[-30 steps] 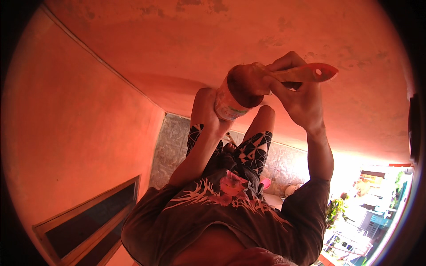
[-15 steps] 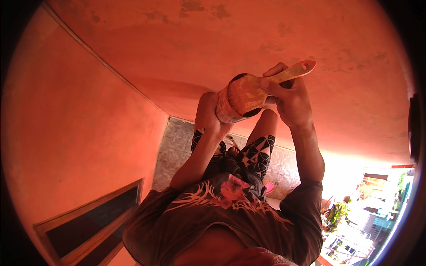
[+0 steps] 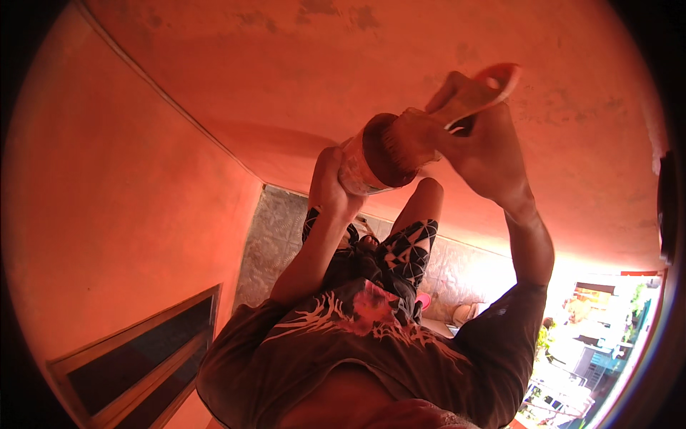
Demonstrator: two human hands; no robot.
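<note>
My left hand (image 3: 334,187) is wrapped round the lower side of a paint-smeared can (image 3: 359,169), which is tilted with its dark mouth toward the right. My right hand (image 3: 486,146) grips a wide paintbrush (image 3: 414,137) near where its handle meets the head. The bristles are at the can's mouth, partly over its opening. Upward and to the right points the brush's handle, with a hole near its end. How much paint is in the can is hard to make out in the shade.
An orange wall (image 3: 286,79) with darker patches stands close in front. Another orange wall (image 3: 128,193) meets it at the left, with a wood-framed window (image 3: 143,365) low down. Below are floor tiles (image 3: 268,236) and a pink round object (image 3: 424,300). Bright outdoors lies at the right.
My right hand has moved up and to the right, drawing the brush back from the can, so more of the can's opening shows. My left hand and the can have shifted slightly left.
</note>
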